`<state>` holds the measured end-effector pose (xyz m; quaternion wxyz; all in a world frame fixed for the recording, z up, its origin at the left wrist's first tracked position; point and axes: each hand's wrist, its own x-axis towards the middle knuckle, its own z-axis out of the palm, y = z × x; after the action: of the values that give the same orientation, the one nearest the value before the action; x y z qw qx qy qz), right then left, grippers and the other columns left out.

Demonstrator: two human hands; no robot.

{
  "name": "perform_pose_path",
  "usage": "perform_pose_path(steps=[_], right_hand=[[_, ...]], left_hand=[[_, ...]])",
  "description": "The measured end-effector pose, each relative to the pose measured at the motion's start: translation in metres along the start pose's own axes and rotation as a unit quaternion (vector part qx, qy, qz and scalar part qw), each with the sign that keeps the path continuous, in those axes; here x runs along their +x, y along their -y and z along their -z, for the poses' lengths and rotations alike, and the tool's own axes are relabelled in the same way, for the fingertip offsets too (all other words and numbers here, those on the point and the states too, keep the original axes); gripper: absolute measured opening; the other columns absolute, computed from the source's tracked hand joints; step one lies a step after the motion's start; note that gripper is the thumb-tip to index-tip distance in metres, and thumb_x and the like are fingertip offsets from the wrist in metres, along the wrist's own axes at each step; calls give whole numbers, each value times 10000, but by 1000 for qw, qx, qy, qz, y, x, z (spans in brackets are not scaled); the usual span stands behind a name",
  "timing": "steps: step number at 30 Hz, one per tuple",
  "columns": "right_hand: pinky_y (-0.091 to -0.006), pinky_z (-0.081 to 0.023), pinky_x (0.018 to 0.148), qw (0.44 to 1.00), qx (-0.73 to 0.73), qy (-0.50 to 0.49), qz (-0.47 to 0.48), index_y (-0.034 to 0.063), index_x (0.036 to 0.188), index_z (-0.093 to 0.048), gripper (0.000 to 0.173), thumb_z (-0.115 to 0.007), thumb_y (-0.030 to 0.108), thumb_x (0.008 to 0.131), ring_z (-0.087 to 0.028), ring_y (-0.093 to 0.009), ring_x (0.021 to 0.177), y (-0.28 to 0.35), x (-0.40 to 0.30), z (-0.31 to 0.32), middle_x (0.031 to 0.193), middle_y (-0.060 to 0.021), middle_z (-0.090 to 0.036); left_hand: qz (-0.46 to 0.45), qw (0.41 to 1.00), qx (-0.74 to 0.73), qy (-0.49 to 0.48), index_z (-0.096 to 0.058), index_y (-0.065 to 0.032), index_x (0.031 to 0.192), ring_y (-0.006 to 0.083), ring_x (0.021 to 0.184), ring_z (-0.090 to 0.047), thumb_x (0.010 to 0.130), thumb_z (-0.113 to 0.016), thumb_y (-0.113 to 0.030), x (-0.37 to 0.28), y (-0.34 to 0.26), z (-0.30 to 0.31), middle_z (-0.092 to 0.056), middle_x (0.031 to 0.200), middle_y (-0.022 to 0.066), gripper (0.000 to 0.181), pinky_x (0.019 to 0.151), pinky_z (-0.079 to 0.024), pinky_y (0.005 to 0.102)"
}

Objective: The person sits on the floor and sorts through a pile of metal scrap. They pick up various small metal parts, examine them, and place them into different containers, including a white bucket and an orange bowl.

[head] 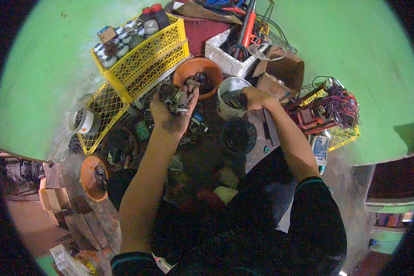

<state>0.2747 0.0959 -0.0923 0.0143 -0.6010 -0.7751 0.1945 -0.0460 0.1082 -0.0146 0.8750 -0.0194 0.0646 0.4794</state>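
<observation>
My left hand is turned palm up and holds a dirty metal mechanical part, possibly a carburetor, with a round cap and a short pipe stub. More small metal pieces show near its fingertips, in front of an orange plastic basin with dark parts inside. My right hand reaches over the rim of a white plastic bucket. Its fingertips are hidden in the bucket's mouth, so I cannot tell whether they pinch anything. Dark, unclear contents lie within the bucket.
Yellow plastic crates with jars and bottles stand at back left. A white foam box holds tools behind the bucket. Right of my arm, tangled wires lie on a red metal frame. Another orange basin is at left.
</observation>
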Motion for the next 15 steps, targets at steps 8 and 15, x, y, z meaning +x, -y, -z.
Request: perform_pose_path(steps=[8, 15], right_hand=[[-354, -508, 790, 930, 304, -201, 48, -15, 1017, -690, 398, -778, 288, 773, -661, -234, 841, 100, -22, 59, 924, -153, -698], [-318, -486, 823, 897, 353, -185, 191, 22, 1010, -714, 387, -812, 306, 767, -618, -155, 872, 160, -32, 65, 920, -85, -708]], left_hand=[[87, 985, 93, -113, -559, -13, 956, 320, 819, -625, 980, -360, -259, -8, 40, 10, -613, 858, 150, 317, 878, -536, 519], [96, 929, 297, -199, -559, -103, 1071, 233, 822, -643, 996, -333, -278, -18, 55, 3, -641, 914, 85, 295, 798, -563, 493]])
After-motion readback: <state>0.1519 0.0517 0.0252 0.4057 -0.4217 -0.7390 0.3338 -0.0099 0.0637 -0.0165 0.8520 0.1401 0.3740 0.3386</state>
